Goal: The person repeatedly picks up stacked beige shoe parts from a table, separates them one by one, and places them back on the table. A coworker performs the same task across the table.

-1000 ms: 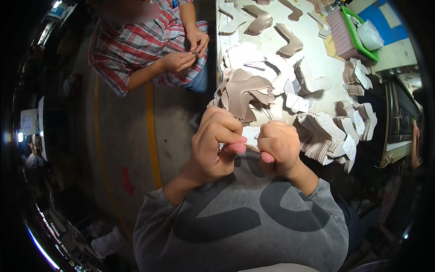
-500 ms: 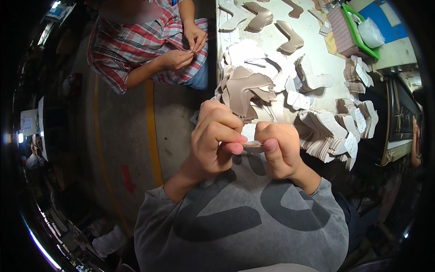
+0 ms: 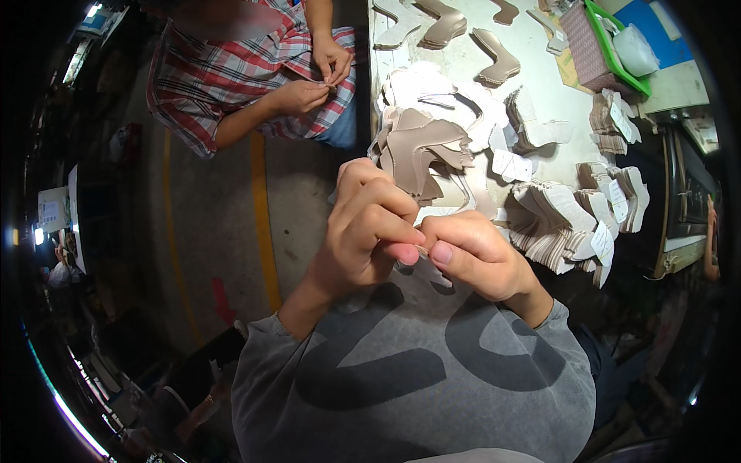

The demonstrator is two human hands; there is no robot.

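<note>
In front of my chest, my left hand (image 3: 369, 220) and my right hand (image 3: 482, 253) meet with their fingertips nearly touching. Between them is a thin, pale cut piece (image 3: 434, 272), mostly hidden by the fingers; its lower part hangs below my right thumb. Both hands are closed, pinching it between thumb and fingers. Just beyond my hands, on the white table, lies a loose heap of taupe cut pieces (image 3: 423, 147) with curved outlines, resembling shoe-upper parts. White cut pieces (image 3: 421, 83) lie behind that heap.
Stacks of pale cut pieces (image 3: 552, 220) with paper labels stand along the table's right side. More taupe pieces (image 3: 495, 58) lie farther back, near a green-rimmed basket (image 3: 617, 54). At the left, a co-worker in a plaid shirt (image 3: 224, 77) handles something small. Yellow lines (image 3: 262, 224) mark the floor.
My right hand has turned and shifted slightly left, bringing its fingertips against those of my left hand. The piece now tilts down below my right thumb. Another person's arm has appeared at the lower left.
</note>
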